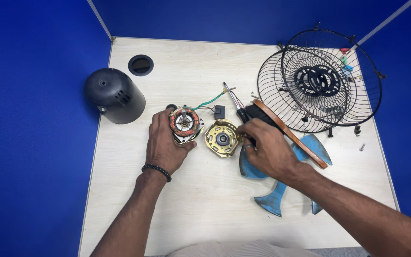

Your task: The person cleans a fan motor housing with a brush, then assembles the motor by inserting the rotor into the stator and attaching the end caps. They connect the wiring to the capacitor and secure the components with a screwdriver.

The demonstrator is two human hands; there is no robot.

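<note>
My left hand [164,145] grips a fan motor stator [185,123] with copper windings and holds it upright on the table. Green, red and black wires [211,101] run from it to a small black block [220,112]. My right hand [265,148] pinches the right rim of a gold-coloured motor end cover [221,138] that lies flat beside the stator. A screwdriver [238,107] with a black handle lies just behind my right hand.
A black motor housing [115,95] stands at the left, near a round cable hole [141,65]. Two wire fan guards [319,78] are stacked at the back right. A blue fan blade [281,190] and a brown strip [291,134] lie under my right arm. Loose screws [361,147] lie at the right edge.
</note>
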